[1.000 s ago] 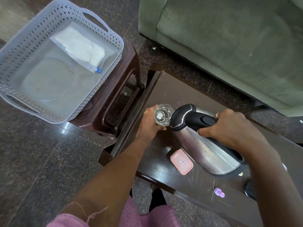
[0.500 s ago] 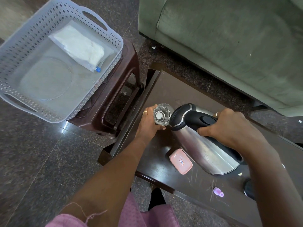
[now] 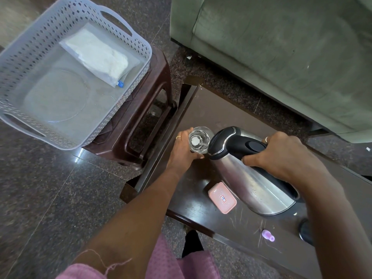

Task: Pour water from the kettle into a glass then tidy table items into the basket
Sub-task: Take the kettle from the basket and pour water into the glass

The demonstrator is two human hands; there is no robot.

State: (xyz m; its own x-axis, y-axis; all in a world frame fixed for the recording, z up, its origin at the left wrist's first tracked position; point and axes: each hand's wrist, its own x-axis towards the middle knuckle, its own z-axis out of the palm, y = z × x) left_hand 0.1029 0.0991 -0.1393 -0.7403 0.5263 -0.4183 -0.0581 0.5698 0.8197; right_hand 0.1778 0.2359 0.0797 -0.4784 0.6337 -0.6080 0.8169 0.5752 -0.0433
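**Pour under way near the worktop's corner**

The right hand [image 3: 281, 156] has its fingers [image 3: 250, 159] clenched round the black handle of the steel kettle [image 3: 253, 178]. The kettle is tipped so its spout sits over the glass [image 3: 199, 139], and a thin stream of water runs in. The left hand [image 3: 182, 153] grasps the glass, curled round its wall, close to the left edge of the worktop [image 3: 211, 113]. I cannot tell whether the glass stands on the worktop or is lifted.

The likely trouble is a spill. The mouth of the glass is narrow and the spout is near its rim, so a steeper tilt could send water over the side. A nudge from the heavy kettle could push the glass toward the edge. The pink box [image 3: 222, 197] lies just beside the kettle body and could get wet.

Count:
- one kettle
- one glass
- one pink box
- one small purple item [image 3: 268, 235]
- one basket [image 3: 30, 57] on the stool [image 3: 145, 125], holding one white packet [image 3: 98, 57]
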